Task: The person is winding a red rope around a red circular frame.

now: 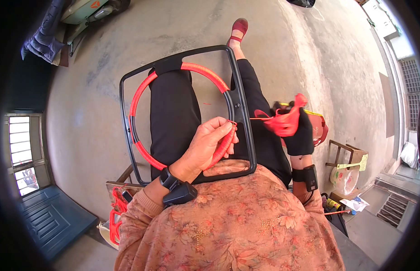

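On my lap rests a black square frame (245,135) with a ring (136,95) inside it. Red cord is wound tightly round most of the ring, and short black stretches show at the joints. With fingers and thumb closed, my left hand (208,140) grips the wound ring at its lower right. A taut red strand runs from there to my right hand (300,133), which wears a black glove. That hand is closed round a loose bundle of red cord (284,121), slightly blurred, to the right of the frame.
Behind my right hand stands a red container with a yellow rim (316,128). A small wooden stool (340,152) and a pale basin (344,179) are at the right. More red cord (116,221) hangs by a wooden board at the lower left. A scooter (83,10) stands far left.
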{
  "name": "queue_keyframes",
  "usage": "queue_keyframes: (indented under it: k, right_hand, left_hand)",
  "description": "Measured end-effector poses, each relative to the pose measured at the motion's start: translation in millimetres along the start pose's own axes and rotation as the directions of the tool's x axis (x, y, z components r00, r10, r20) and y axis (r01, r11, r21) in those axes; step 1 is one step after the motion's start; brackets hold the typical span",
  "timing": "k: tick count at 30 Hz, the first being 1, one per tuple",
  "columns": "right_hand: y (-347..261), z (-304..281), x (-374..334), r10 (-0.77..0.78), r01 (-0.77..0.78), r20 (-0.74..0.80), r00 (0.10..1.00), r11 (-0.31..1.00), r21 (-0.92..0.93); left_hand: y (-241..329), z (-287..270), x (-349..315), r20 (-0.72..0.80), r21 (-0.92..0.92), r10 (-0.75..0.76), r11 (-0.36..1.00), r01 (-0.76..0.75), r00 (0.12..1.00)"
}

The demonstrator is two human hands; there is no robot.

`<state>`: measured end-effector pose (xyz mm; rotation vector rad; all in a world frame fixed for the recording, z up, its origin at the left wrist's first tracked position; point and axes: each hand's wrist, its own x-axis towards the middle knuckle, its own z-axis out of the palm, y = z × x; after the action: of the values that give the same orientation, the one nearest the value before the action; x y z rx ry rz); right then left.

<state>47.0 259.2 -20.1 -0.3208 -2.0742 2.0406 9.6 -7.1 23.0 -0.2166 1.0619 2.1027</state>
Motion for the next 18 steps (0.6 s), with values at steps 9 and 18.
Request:
queue_keyframes:
  k: [9,18]
  right_hand:
    - [13.1,-18.0,0.0,0.359,-0.233,0.105,0.927,0.337,0.912]
    - [75.6,-184.4,-4.9,0.462,-0.017,-0.463,0.757,0.722,0.692]
  left_hand:
    - [-2.1,4.2,7.9,-0.065,-0.086,0.009,0.996,-0.015,0.998]
    - [-1.7,1.5,4.3,-0.069,-0.032,0.067,0.997,-0.069,0.995]
